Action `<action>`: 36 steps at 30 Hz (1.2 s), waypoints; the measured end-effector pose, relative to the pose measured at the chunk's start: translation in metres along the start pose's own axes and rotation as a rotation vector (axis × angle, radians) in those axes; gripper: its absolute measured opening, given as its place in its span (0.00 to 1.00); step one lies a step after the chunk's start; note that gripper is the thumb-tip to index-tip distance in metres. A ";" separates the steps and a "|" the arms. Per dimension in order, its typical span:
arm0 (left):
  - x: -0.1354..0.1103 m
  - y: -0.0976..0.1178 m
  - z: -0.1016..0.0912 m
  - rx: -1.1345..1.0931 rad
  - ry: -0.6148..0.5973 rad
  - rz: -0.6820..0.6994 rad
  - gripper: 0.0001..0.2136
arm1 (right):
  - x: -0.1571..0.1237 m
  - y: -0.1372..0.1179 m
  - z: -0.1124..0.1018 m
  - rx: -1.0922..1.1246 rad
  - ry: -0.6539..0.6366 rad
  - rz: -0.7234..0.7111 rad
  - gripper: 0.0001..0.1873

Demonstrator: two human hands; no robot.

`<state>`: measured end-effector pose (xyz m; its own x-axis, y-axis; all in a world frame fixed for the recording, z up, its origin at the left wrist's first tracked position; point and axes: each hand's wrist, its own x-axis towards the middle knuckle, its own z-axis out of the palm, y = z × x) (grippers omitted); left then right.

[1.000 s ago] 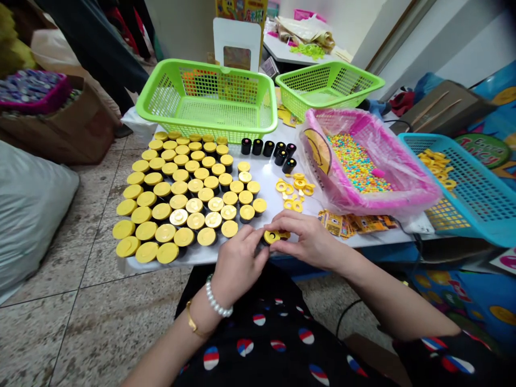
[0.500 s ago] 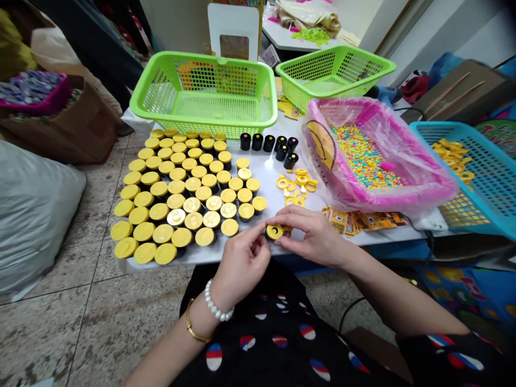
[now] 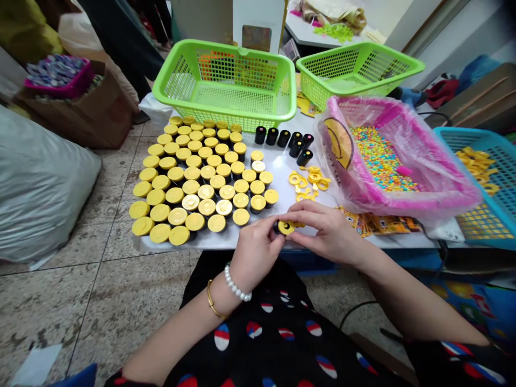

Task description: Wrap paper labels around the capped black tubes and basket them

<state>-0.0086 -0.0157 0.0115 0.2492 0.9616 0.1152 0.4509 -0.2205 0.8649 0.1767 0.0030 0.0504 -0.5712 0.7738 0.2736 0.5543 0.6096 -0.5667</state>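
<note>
My left hand (image 3: 260,246) is closed around a small black container (image 3: 276,227) at the table's front edge. In my right hand (image 3: 328,228), thumb and fingers pinch a yellow plastic ring piece (image 3: 286,228), which lies against the container's top. Whether the two are joined I cannot tell; fingers hide much of both. Loose yellow ring pieces (image 3: 308,181) lie just beyond my right hand. To the left stand many black containers with yellow caps (image 3: 207,172). Several black containers without such caps (image 3: 284,138) stand farther back.
Two green baskets (image 3: 223,115) (image 3: 363,80) stand at the back. A plastic-lined pink basket (image 3: 439,199) of coloured beads (image 3: 381,161) is at right, beside a blue basket (image 3: 500,215) with yellow pieces. Printed packets (image 3: 387,223) lie in front. A stuffed sack (image 3: 44,199) rests on the floor.
The view has shifted, so the table's things appear displaced. Both hands remain together at the front edge, and more of the black container shows beside the yellow ring piece.
</note>
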 end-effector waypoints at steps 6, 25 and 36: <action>-0.001 -0.001 0.000 0.022 0.009 0.032 0.17 | 0.002 -0.001 0.000 -0.004 0.013 0.024 0.14; 0.006 0.007 -0.011 -0.405 -0.239 -0.307 0.10 | 0.003 -0.005 0.004 -0.027 -0.069 0.041 0.11; -0.003 0.004 -0.008 -0.281 -0.079 -0.153 0.15 | -0.012 -0.004 0.026 0.001 0.182 0.074 0.14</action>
<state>-0.0147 -0.0177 0.0185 0.2672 0.9620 -0.0556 0.2370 -0.0097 0.9715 0.1656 -0.0134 0.0296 -0.4096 0.8350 0.3673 0.5903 0.5496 -0.5912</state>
